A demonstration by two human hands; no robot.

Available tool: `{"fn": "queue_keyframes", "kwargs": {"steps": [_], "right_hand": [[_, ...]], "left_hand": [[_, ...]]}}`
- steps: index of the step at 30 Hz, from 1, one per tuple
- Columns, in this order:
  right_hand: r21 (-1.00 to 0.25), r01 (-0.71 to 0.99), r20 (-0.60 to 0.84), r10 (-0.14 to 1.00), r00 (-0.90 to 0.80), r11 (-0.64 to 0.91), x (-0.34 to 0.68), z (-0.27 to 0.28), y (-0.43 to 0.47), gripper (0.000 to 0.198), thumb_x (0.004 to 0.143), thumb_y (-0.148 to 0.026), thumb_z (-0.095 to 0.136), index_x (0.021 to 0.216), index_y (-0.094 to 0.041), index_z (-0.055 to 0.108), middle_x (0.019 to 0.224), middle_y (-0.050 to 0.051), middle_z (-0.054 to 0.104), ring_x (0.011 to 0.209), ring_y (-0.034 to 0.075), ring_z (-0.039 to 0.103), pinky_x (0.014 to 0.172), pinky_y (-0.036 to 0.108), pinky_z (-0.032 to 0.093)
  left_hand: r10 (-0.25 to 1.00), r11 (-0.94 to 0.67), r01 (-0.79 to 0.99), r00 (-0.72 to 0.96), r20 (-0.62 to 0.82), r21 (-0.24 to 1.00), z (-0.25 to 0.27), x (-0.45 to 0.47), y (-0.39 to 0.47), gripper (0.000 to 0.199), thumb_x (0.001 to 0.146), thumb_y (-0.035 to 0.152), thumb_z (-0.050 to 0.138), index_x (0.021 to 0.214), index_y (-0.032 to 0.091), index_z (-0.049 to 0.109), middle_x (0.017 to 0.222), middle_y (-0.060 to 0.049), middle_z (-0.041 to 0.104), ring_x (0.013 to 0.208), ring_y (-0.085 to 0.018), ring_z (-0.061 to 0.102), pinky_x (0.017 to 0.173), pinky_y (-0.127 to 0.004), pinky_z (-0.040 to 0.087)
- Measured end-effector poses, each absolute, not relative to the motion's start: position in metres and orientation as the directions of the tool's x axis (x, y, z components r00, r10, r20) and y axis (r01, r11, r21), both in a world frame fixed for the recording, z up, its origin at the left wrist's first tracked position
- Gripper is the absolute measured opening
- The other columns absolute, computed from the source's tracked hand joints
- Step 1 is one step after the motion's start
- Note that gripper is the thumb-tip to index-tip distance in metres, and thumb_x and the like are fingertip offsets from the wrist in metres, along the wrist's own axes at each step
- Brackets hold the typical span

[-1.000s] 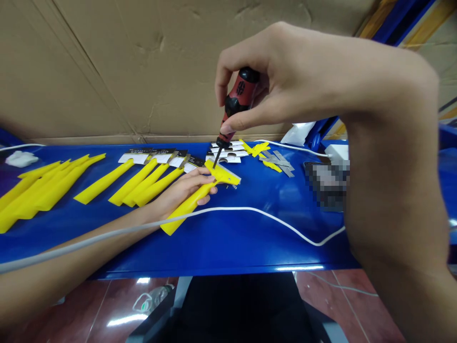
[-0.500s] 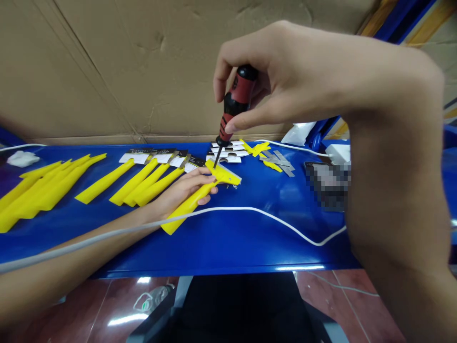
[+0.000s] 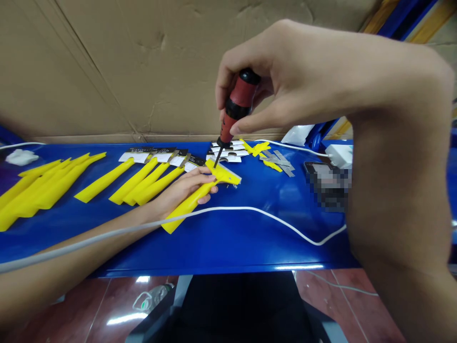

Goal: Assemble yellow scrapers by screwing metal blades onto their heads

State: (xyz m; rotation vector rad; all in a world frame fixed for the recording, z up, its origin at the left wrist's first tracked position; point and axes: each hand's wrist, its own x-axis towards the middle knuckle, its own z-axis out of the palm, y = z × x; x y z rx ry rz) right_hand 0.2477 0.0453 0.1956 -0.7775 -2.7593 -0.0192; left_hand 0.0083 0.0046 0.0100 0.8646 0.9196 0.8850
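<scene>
My left hand [image 3: 187,186] is closed around a yellow scraper [image 3: 191,202] near its head, holding it on the blue table. A metal blade edge shows along the scraper's far side. From above, my right hand [image 3: 255,90] grips a red and black screwdriver [image 3: 235,105] by its handle. The tool leans slightly, and its tip meets the scraper's head by one end, close to my left fingers. Small screws [image 3: 234,186] lie just right of the scraper's head.
Several yellow handles [image 3: 46,190] lie at the left, and more with printed cards [image 3: 135,155] stand nearer. Yellow pieces [image 3: 259,148] and grey blades [image 3: 282,162] lie behind the scraper. A white cable [image 3: 250,208] crosses in front. A phone [image 3: 326,183] is at the right.
The screwdriver handle has turned in my right hand, which has shifted slightly to the right. My left hand and the scraper stay in place.
</scene>
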Motion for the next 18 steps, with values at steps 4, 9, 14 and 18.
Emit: {"fn": "queue_keyframes", "kwargs": {"steps": [4, 9, 14, 18], "right_hand": [[-0.031, 0.528, 0.279, 0.515, -0.811, 0.849, 0.245, 0.1954, 0.0471, 0.023, 0.093, -0.039, 0.089, 0.11, -0.028, 0.077, 0.102, -0.006, 0.075, 0.08, 0.012, 0.067, 0.062, 0.028, 0.045], [-0.02, 0.503, 0.286, 0.487, -0.825, 0.864, 0.247, 0.1952, 0.0497, 0.025, 0.097, -0.046, 0.085, 0.11, -0.028, 0.076, 0.103, -0.004, 0.075, 0.083, 0.014, 0.068, 0.063, 0.029, 0.046], [-0.025, 0.538, 0.247, 0.527, -0.813, 0.842, 0.2514, 0.1962, 0.0489, 0.022, 0.093, -0.04, 0.084, 0.111, -0.03, 0.076, 0.101, -0.006, 0.077, 0.082, 0.015, 0.069, 0.057, 0.028, 0.042], [-0.037, 0.533, 0.253, 0.524, -0.813, 0.845, 0.2511, 0.1954, 0.0502, 0.021, 0.093, -0.036, 0.086, 0.11, -0.03, 0.076, 0.099, -0.009, 0.075, 0.081, 0.012, 0.069, 0.059, 0.026, 0.042]], "left_hand": [[0.896, 0.382, -0.271, 0.342, -0.282, 0.884, 0.0103, 0.0088, 0.0048, 0.035, 0.086, 0.019, 0.082, 0.109, 0.022, 0.056, 0.083, -0.002, 0.071, 0.053, -0.01, 0.054, 0.048, -0.021, 0.033], [0.902, 0.38, -0.273, 0.323, -0.288, 0.884, 0.0118, 0.0103, 0.004, 0.026, 0.087, 0.016, 0.08, 0.103, 0.022, 0.06, 0.083, -0.004, 0.071, 0.058, -0.012, 0.058, 0.049, -0.021, 0.03], [0.905, 0.377, -0.265, 0.311, -0.292, 0.887, 0.0126, 0.0106, 0.0029, 0.026, 0.087, 0.017, 0.079, 0.104, 0.023, 0.061, 0.081, -0.003, 0.071, 0.058, -0.012, 0.056, 0.049, -0.02, 0.031], [0.905, 0.372, -0.251, 0.313, -0.289, 0.893, 0.0126, 0.0103, 0.0027, 0.027, 0.087, 0.017, 0.079, 0.104, 0.024, 0.059, 0.082, -0.002, 0.07, 0.058, -0.011, 0.055, 0.05, -0.02, 0.033]]}}
